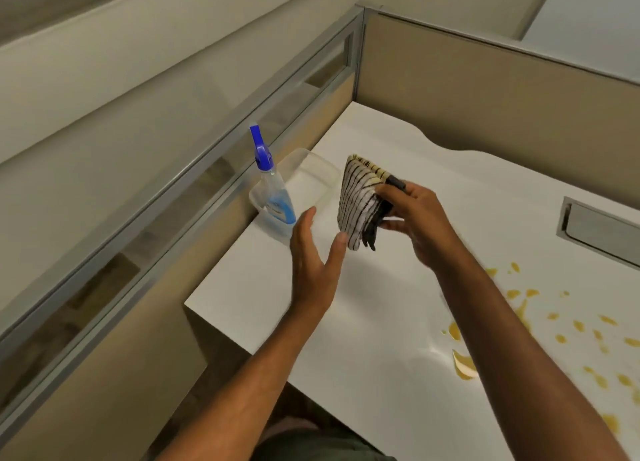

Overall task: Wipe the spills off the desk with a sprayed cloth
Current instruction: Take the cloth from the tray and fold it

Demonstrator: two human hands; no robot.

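My right hand (pixel 419 221) grips a folded white cloth with dark stripes (pixel 360 200) and holds it upright above the white desk (pixel 398 304). Just left of the cloth, my left hand (pixel 313 263) hovers with straight, spread fingers and holds nothing. A spray bottle (pixel 273 193) with a blue trigger head and blue liquid stands in a clear plastic tub (pixel 311 180) near the desk's left edge, beyond my left hand. Orange-yellow spills (pixel 561 325) are scattered over the right side of the desk, partly hidden by my right forearm.
Beige cubicle partitions (pixel 485 107) with a metal-framed glass strip close off the desk at the back and the left. A metal cable hatch (pixel 599 232) is set into the desk at the right. The desk's near-left corner drops to the floor.
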